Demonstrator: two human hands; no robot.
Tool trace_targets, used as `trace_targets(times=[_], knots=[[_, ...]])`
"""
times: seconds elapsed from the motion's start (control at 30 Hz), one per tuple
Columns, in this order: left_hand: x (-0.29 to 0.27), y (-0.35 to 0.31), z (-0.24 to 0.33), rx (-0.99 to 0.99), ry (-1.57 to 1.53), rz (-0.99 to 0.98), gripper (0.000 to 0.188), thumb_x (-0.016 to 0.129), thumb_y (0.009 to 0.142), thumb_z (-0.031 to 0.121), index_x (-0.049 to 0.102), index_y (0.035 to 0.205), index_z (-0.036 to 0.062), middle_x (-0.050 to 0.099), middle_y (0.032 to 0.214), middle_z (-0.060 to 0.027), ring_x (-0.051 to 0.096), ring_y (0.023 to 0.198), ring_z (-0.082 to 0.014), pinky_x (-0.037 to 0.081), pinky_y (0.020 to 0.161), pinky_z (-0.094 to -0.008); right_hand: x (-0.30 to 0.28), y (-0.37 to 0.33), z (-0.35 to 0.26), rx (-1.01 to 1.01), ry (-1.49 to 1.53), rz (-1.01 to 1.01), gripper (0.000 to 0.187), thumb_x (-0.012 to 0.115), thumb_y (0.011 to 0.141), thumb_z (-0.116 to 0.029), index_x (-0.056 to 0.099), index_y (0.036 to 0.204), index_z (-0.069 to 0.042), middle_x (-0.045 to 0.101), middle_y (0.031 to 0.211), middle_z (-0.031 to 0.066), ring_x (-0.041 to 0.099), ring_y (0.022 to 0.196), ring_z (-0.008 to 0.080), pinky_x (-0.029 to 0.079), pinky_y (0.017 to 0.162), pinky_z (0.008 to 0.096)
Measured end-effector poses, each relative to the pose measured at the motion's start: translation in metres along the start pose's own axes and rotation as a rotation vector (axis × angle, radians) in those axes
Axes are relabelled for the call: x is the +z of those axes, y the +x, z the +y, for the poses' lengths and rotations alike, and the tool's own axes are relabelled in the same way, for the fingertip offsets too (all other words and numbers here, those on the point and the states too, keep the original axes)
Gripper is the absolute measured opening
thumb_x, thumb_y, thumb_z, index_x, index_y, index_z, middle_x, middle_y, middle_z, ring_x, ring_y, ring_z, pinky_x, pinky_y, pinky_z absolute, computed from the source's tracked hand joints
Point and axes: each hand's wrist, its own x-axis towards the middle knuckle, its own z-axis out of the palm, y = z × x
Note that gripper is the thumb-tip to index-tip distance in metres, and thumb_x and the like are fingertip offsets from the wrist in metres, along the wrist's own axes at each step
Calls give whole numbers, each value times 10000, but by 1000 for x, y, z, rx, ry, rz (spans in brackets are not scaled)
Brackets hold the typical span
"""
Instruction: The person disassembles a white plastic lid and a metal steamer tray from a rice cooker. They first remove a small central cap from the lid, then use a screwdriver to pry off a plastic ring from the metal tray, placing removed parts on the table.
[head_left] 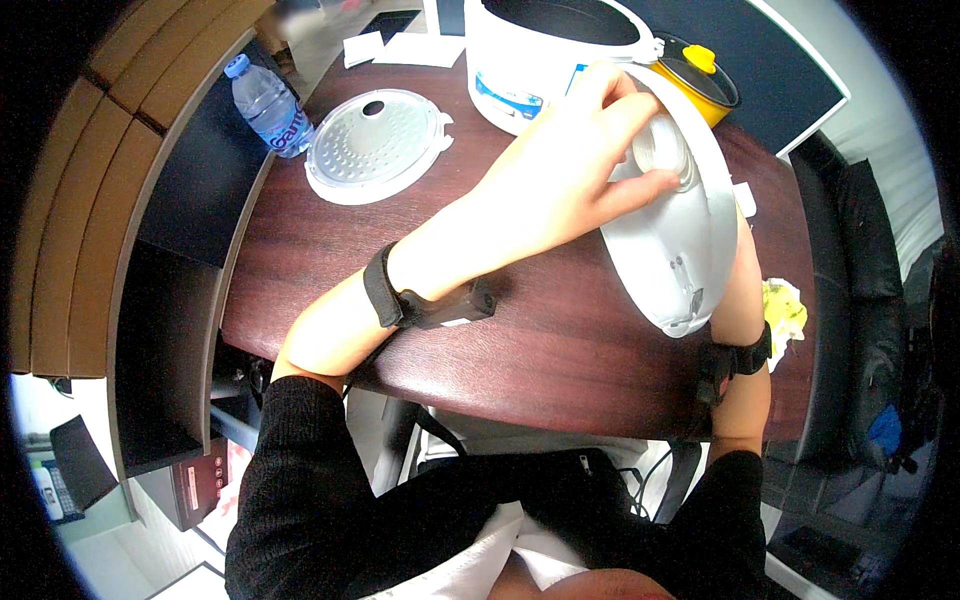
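A white oval lid (640, 265) stands tilted with its inner side toward me, beside a white rice cooker (500, 55) with a dark inside. My left hand (600, 150) reaches across to the lid. Its thumb and fingers close around a round translucent part (663, 150) on the lid's inner face. My right arm runs up behind the lid; of my right hand (738, 290) only the wrist end shows, and the fingers are hidden. Whether the lid is joined to the cooker I cannot tell. A perforated grey disc (365, 150) with one dark hole lies flat to the left.
A water bottle (268, 105) stands at the left edge of the dark wooden table (450, 350). White papers (420, 49) lie at the back. Behind the lid is a yellow container (715, 100) with a black top. A crumpled yellow-and-white wrapper (785, 312) lies right of my right forearm.
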Motion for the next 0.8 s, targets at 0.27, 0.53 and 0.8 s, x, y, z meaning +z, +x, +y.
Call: trace_targets(times=[0.27,0.53,0.8], knots=[[8,0,7,37,-175,152,468,786,722,184,563,1111,47,459,1023,-113,532,879,-216,492,744,-304,-62,54,30,61,217,-304,424,450,969,-348,529,1251,-42,638,1080,88,643,906,172,540,772,311],[4,1,8,81,-198,137,487,805,681,188,574,1086,46,513,1002,-105,567,916,-249,502,753,-319,-66,61,32,76,231,-336,423,470,955,-355,529,1234,-43,617,1107,113,622,956,191,516,838,327],[8,-9,7,72,-134,117,449,761,708,269,564,1045,48,520,1052,-127,606,889,-304,509,760,-379,-80,55,29,-67,93,-217,441,476,947,-357,511,1247,-36,596,1138,122,599,1001,198,486,880,334]])
